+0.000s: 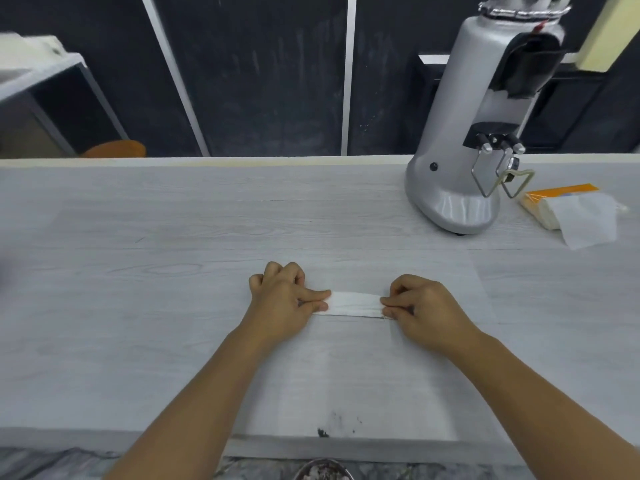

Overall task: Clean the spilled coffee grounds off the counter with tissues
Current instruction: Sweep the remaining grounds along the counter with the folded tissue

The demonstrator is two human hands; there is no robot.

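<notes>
White tissue [355, 304], folded to a narrow strip, lies flat mid-desk with its long axis running left to right. The left hand [282, 299] pinches its left end and the right hand [427, 311] its right end, each grip tight on the paper. The coffee grounds [325, 432], seemingly only a few dark specks, lie well apart towards the person, by the desk's [138, 271] front edge, slightly nearer the left hand.
</notes>
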